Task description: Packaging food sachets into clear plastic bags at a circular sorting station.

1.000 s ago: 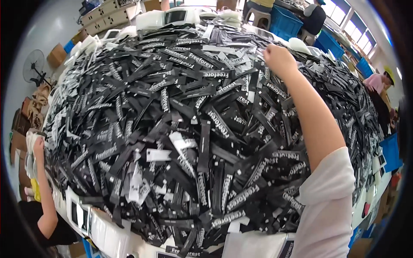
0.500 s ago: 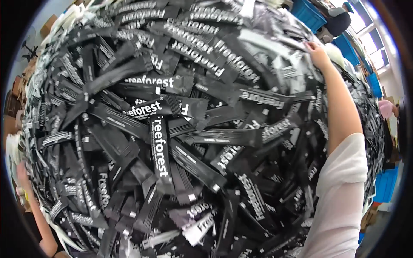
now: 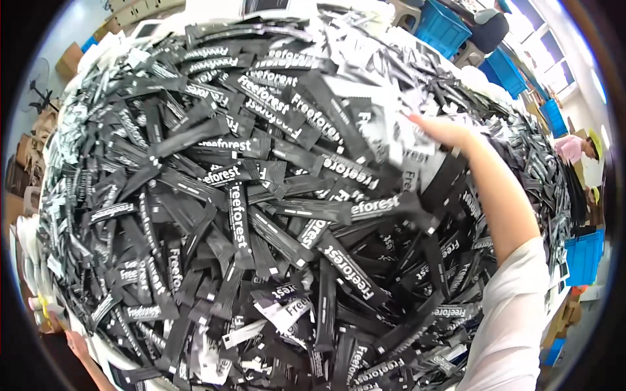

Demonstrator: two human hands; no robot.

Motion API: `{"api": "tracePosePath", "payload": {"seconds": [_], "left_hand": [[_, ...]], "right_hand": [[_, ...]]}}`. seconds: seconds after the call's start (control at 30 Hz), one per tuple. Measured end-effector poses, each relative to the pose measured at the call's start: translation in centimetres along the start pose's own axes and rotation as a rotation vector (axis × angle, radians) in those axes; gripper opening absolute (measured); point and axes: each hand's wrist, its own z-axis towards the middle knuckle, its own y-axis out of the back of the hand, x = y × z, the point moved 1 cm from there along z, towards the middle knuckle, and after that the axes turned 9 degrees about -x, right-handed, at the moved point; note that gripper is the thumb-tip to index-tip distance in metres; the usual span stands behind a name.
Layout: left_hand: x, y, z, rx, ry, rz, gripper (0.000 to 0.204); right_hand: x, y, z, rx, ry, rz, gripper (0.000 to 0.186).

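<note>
- Across nearly the whole frame, a heaped pile of black packets (image 3: 261, 215) with white lettering covers a table, long flat sleeves lying crossed at every angle.
- At upper right of centre, the right hand (image 3: 447, 133) reaches far out over the heap, its bare forearm running down to a white sleeve (image 3: 515, 326) at the lower right edge.
- Fingers (image 3: 417, 120) of that hand are stretched toward the left and rest on the pile among blurred white packets (image 3: 391, 140); whether they grip 1 of them cannot be told through the motion blur.
- At the lower left edge, the left hand (image 3: 75, 342) shows only as a small patch of skin beside the rim of the heap; its fingers are hidden, so whether they are spread or closed cannot be told.
- Near bottom centre, a few white packets (image 3: 283, 313) lie mixed in with the black ones.
- Along the top right, blue plastic crates (image 3: 447, 26) stand beyond the heap, with another blue crate (image 3: 583, 257) at the right edge.
- At far right, a person in a pink top (image 3: 574, 146) sits by the edge of the pile, well apart from the reaching hand.
- At upper left, brown cardboard boxes (image 3: 68, 62) stand on the floor.
</note>
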Motion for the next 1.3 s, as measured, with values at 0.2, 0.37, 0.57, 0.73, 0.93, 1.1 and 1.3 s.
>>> {"api": "tracePosePath", "payload": {"seconds": [0.2, 0.37, 0.57, 0.73, 0.93, 1.1, 1.3], "left_hand": [[-10.9, 6.2, -12.2, 0.327, 0.122, 0.221, 0.034], [-10.3, 3.7, -11.4, 0.386, -0.077, 0.214, 0.034], [-10.8, 5.1, -9.6, 0.201, 0.139, 0.135, 0.034], [-10.5, 2.7, -5.8, 0.117, 0.159, 0.07, 0.038], [-9.7, 15.7, -14.2, -0.037, 0.006, 0.213, 0.052], [26.6, 14.8, 8.4, -0.672, 0.163, -0.292, 0.04], [44.9, 9.1, 16.6, -1.332, 0.48, -0.925, 0.029]], "right_hand": [[4.5, 0.0, -6.5, 0.467, 0.1, 0.039, 0.062], [5.2, -2.6, -12.8, 0.581, 0.64, 0.217, 0.079], [7.3, -8.7, -22.0, 0.52, 0.841, -0.184, 0.074], [6.6, -12.5, -27.7, 0.2, 0.916, -0.503, 0.067], [7.6, -16.0, -34.7, 0.032, 0.88, -0.683, 0.065], [9.8, -16.8, -36.9, -0.069, 0.797, -0.765, 0.07], [13.4, -8.4, -33.7, -0.408, 0.531, -0.163, 0.052]]}}
